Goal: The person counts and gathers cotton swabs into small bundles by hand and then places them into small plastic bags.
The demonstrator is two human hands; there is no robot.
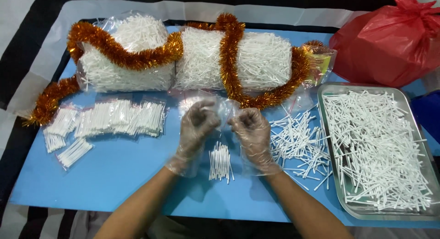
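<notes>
- Work in hand, as judged: packing white swabs into small clear bags. Landmark for all places: the small bundle (220,162) of swabs lying on the blue desk (123,175), in front of the person.
- Left hand (197,124), in a thin clear glove, is just above-left of the bundle, fingers curled and pinching the edge of a clear bag (223,107).
- Right hand (252,131), gloved likewise, is just above-right of the bundle, fingers curled on the same bag's other edge. The bag is held between the two hands, above the bundle and off the desk; it looks empty, though its film is hard to read.
- Done, as far as shown: a row of filled packs (120,118) lies well left of the bundle, with a few more packs (64,136) further left and nearer the person.
- Left to do: the bundle itself is unbagged; loose swabs (298,140) lie scattered just right of it; a steel tray (415,117) further right is thickly covered with swabs. Judgement: the greater part remains.
- Two big bags (137,60) of swabs stand beyond the bundle at the far side, wound with orange tinsel (229,55); whether these are stock or output cannot be told.
- A red sack (389,42) sits far right, beyond the tray.
- Condition of the bundle: short white sticks, lying roughly parallel and aligned toward the person, tidy, a few strays at its edge.
</notes>
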